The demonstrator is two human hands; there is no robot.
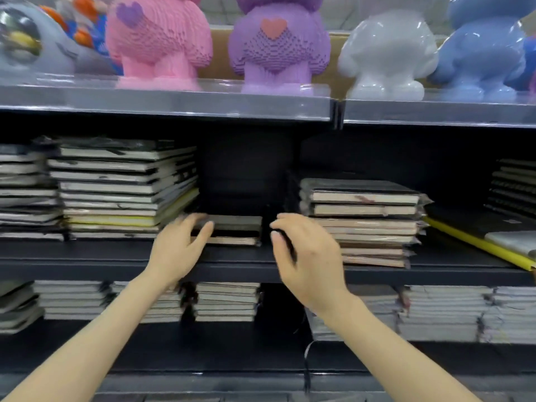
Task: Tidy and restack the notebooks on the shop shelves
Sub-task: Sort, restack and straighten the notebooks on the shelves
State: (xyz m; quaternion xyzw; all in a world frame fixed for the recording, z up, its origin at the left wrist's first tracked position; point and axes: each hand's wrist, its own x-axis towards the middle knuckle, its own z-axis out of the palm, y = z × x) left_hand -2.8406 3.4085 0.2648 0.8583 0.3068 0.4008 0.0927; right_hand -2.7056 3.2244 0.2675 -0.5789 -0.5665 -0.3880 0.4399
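A short stack of two dark notebooks [232,230] lies in the middle of the middle shelf [87,261]. My left hand [177,250] grips its left end, fingers on top and thumb across the front edge; the fingers are blurred. My right hand [304,256] hovers just right of the stack with fingers curled, a small gap between them. A dark strip shows between its thumb and palm; I cannot tell whether it is a held thing or shadow. A tall notebook stack [116,192] stands to the left and a lower one [365,224] to the right.
Behind the short stack the shelf bay is dark and open. Yellow-edged notebooks [478,245] lie slanted at far right. More notebook stacks [226,301] fill the lower shelf, with a black ribbon [307,364] hanging. Toy figures [275,44] stand on the upper shelf [174,103].
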